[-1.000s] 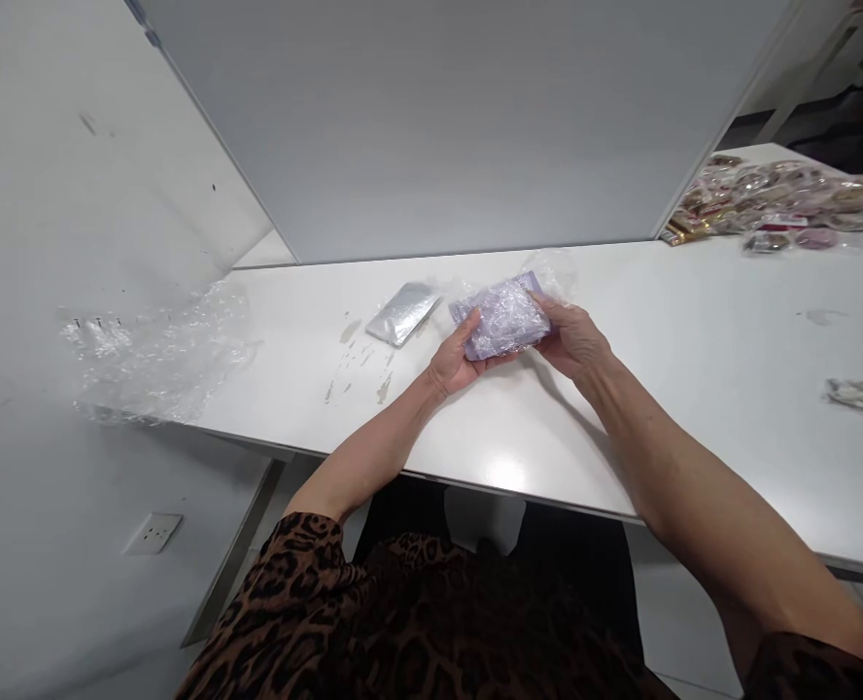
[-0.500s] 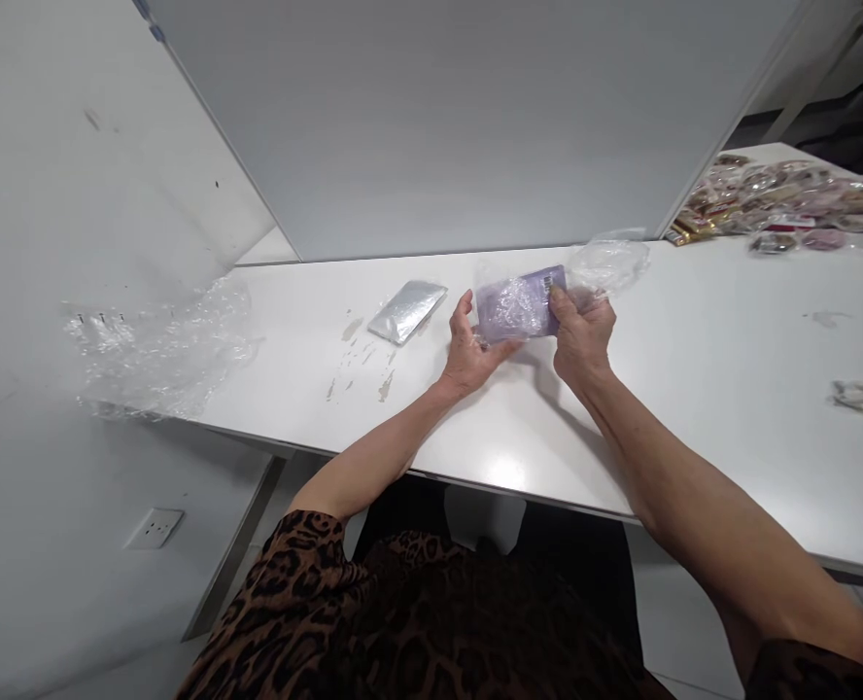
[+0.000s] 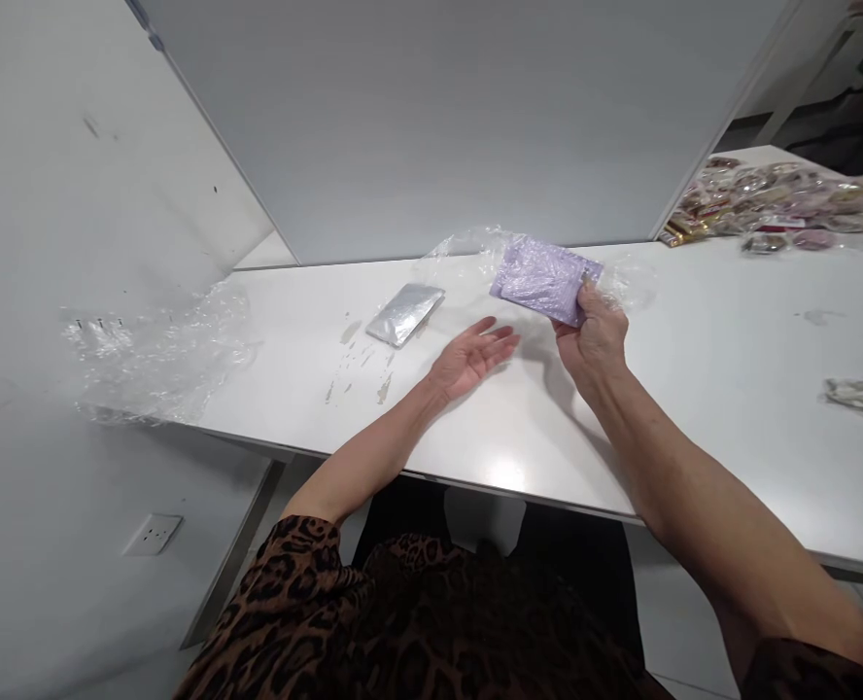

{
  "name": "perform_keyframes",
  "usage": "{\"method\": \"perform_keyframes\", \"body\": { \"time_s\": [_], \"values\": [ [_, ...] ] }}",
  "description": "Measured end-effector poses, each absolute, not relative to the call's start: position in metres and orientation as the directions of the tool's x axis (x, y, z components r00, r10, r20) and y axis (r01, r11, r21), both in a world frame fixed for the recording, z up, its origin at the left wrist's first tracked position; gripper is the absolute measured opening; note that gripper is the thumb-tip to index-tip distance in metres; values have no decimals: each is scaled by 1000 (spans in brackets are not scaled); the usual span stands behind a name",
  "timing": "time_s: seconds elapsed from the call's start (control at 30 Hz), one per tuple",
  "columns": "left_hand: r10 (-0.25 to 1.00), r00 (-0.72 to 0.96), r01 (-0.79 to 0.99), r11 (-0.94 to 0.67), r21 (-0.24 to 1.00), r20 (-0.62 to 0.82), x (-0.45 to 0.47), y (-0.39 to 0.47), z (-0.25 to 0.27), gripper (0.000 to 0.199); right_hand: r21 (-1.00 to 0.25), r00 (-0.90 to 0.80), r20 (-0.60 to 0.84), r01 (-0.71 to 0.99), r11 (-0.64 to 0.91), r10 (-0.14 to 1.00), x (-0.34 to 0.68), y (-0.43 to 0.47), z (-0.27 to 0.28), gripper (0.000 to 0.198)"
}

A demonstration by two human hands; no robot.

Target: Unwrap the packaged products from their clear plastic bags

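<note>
Although clear film (image 3: 467, 251) already covers the purple packet (image 3: 537, 277), which the right hand (image 3: 596, 335) grips above the white table (image 3: 730, 389), its ends spread loose, so the work seems unfinished, while the left hand (image 3: 470, 363) opens its fingers, holding nothing.

The purple packet (image 3: 540, 277) hides some of the right hand's (image 3: 598, 335) fingers; the dark marking (image 3: 585, 278) beside the thumb is too small to read. The right edge cuts off a whitish bundle (image 3: 861, 394) and the heap of wrapped items (image 3: 788, 199), whose contents are too small to tell.
</note>
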State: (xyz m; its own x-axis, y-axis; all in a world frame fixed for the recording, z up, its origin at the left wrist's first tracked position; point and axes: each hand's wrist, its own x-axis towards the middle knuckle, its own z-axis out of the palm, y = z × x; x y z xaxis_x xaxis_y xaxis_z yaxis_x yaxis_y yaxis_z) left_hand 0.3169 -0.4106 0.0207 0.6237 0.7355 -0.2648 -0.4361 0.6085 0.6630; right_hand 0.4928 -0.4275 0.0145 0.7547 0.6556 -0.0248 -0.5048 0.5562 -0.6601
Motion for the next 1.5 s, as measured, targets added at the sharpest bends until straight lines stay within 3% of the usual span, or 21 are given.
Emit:
{"method": "perform_keyframes", "body": {
  "time_s": [0.1, 0.2, 0.27, 0.33, 0.43, 0.6, 0.67, 0.73, 0.8, 0.87, 1.0, 1.1, 1.17, 1.3, 1.37, 1.5],
  "values": [
    [718, 665, -420, 587, 692, -205, 328, -416, 18, 34, -699, 654, 45, -519, 492, 755, 478, -434, 14, 29],
    [849, 490, -578, 486, 655, -198, 330, -405, 21, 28, -799, 429, 64, -518, 304, 901, 467, -441, 16, 35],
    [900, 390, -641, 416, 645, -194, 325, -395, 25, 29, -835, 382, 12, -504, 220, 924, 471, -443, 19, 32],
    [924, 342, -663, 365, 653, -169, 318, -387, 28, 31, -829, 500, -73, -511, 226, 863, 484, -441, 21, 25],
    [930, 351, -637, 321, 701, -108, 310, -383, 29, 28, -814, 720, -143, -476, 333, 679, 510, -437, 27, 21],
    [873, 488, -486, 260, 834, 12, 305, -384, 25, 15, -811, 774, -64, -408, 420, 629, 539, -446, 44, 16],
    [880, 474, -497, 227, 837, 42, 302, -383, 25, 21, -766, 813, -33, -395, 508, 582, 548, -453, 53, 6],
    [900, 433, -552, 215, 806, 57, 299, -382, 27, 32, -735, 857, 3, -347, 583, 515, 554, -458, 59, 10],
    [908, 417, -593, 232, 771, 47, 296, -382, 31, 40, -770, 847, 62, -295, 566, 527, 555, -459, 60, 11],
    [896, 444, -594, 273, 756, 26, 295, -384, 33, 42, -855, 740, 103, -275, 439, 665, 546, -456, 56, 18],
    [852, 518, -571, 409, 712, -74, 299, -393, 31, 39, -957, 327, 54, -254, 142, 944, 508, -453, 41, 53],
    [830, 538, -569, 486, 663, -147, 303, -396, 27, 41, -969, 78, 32, -243, 50, 996, 485, -454, 30, 59],
    [836, 531, -544, 464, 699, -141, 305, -396, 24, 32, -969, 22, 34, -244, 38, 999, 478, -456, 26, 58],
    [856, 496, -437, 393, 809, -148, 308, -394, 20, 9, -969, 118, 77, -224, 102, 990, 475, -457, 27, 54],
    [843, 496, -372, 422, 827, -207, 309, -394, 19, 17, -962, 214, 147, -198, 190, 966, 475, -457, 30, 51],
    [776, 560, -309, 521, 796, -291, 306, -395, 23, 52, -948, 360, 276, -49, 313, 891, 477, -460, 35, 43]
  ]
}}
